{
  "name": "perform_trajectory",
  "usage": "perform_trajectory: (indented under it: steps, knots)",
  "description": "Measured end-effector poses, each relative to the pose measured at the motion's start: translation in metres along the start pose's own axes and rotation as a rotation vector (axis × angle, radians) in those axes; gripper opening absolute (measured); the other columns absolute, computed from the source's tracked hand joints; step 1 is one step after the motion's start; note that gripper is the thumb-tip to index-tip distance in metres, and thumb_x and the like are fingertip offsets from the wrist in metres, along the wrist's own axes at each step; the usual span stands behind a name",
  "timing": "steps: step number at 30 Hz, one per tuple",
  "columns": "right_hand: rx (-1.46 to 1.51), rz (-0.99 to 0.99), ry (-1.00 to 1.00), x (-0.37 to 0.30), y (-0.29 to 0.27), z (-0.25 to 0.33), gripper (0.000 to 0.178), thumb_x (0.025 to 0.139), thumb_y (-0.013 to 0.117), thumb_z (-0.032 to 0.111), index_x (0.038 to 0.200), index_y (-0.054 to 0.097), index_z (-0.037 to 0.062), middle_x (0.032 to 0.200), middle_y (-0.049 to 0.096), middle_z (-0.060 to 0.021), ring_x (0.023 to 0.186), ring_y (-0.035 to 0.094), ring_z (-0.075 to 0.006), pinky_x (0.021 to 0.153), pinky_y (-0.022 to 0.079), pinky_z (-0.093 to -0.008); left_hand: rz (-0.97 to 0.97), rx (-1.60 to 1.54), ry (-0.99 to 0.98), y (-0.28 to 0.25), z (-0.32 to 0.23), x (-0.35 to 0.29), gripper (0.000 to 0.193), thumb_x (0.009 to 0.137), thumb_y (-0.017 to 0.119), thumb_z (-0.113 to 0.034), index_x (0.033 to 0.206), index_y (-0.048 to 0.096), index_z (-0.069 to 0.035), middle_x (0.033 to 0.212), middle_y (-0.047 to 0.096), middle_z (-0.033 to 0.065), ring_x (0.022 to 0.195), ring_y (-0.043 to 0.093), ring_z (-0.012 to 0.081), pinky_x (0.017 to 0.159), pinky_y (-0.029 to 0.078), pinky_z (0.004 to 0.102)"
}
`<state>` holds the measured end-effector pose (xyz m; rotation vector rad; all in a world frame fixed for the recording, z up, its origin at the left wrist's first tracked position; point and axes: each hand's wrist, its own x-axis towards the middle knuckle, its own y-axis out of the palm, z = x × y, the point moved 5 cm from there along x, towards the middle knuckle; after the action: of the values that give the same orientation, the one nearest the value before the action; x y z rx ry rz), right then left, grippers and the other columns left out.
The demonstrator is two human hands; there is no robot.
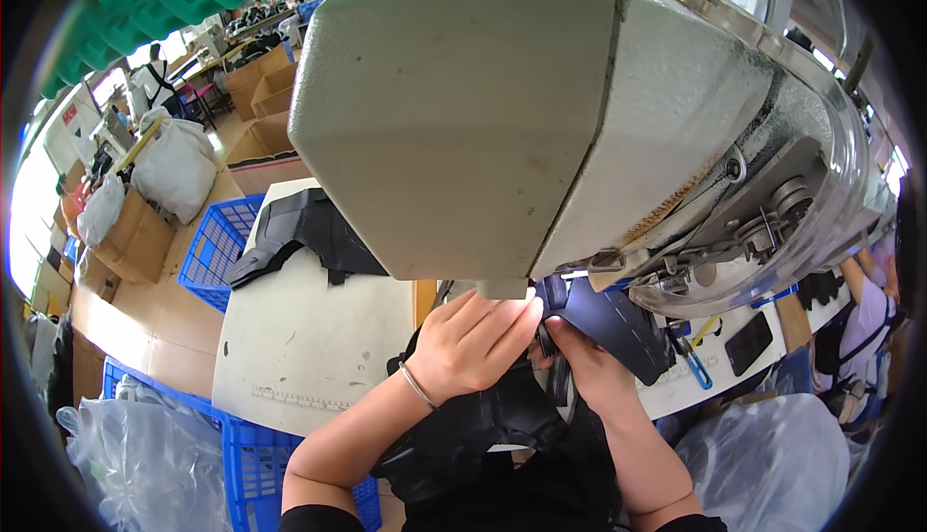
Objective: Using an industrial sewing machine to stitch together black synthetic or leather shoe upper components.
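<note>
The pale grey head of a sewing machine (454, 117) fills the upper middle and hides the sewing spot beneath it. Just under its lower edge is my left hand (473, 344), a bracelet on its wrist. Its fingers are pressed together with the tips beside a bright light; the thumb and whatever lies under them are hidden. Close by on the right, my right hand (591, 363) pinches the edge of a black leather-like piece (608, 324) between thumb and fingers. More black material (492, 416) hangs over my lap below both hands.
Black cut pieces (309, 233) lie on the white table (309, 339) at left. Blue-handled snips (695, 368) and a phone (748, 344) rest at right. Blue crates (256, 474) and plastic bags (145, 464) stand below the table's left edge. Another person (864, 310) sits at far right.
</note>
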<state>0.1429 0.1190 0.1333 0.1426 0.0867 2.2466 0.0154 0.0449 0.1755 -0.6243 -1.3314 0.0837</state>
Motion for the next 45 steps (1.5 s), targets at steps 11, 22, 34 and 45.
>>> perform_trajectory:
  steps: [11,22,34,45]
  knots:
    - [0.29,0.05,0.114,0.006,-0.005,-0.04,0.015,0.1,0.057,0.015,0.104,0.065,0.0023,0.081,0.068,-0.0072,0.066,0.065,-0.014,0.059,0.051,-0.0254,-0.011,0.081,0.056,-0.001,0.001,0.0,0.036,0.061,0.068,-0.006,0.096,0.07,0.001,0.084,0.063,0.0057,0.078,0.065,0.0188,0.067,0.055,0.0287]
    - [0.174,-0.009,-0.013,0.005,-0.006,-0.038,0.017,0.099,0.06,0.014,0.111,0.064,0.0023,0.086,0.067,-0.0068,0.064,0.065,-0.0157,0.057,0.054,-0.0267,-0.019,0.016,0.073,0.002,0.005,0.0,0.038,0.058,0.067,-0.006,0.095,0.071,0.001,0.084,0.064,0.0043,0.076,0.065,0.0175,0.067,0.055,0.0286]
    - [0.058,-0.171,0.105,0.004,0.004,-0.008,0.015,0.099,0.059,0.011,0.106,0.065,-0.0011,0.081,0.065,-0.0057,0.056,0.062,-0.0111,0.049,0.049,-0.024,0.007,0.06,0.015,0.003,0.005,-0.001,0.032,0.068,0.071,-0.006,0.1,0.072,-0.004,0.095,0.07,0.0044,0.074,0.068,0.0135,0.052,0.047,0.0239]
    - [-0.006,0.047,0.186,-0.012,-0.001,-0.016,0.033,0.104,0.052,0.032,0.103,0.064,0.0006,0.08,0.064,-0.0058,0.074,0.059,-0.0115,0.07,0.047,-0.0254,-0.005,-0.167,-0.042,0.002,0.011,-0.009,0.037,0.061,0.07,-0.006,0.097,0.07,0.0,0.09,0.066,0.0049,0.072,0.063,0.0189,0.066,0.055,0.0299]
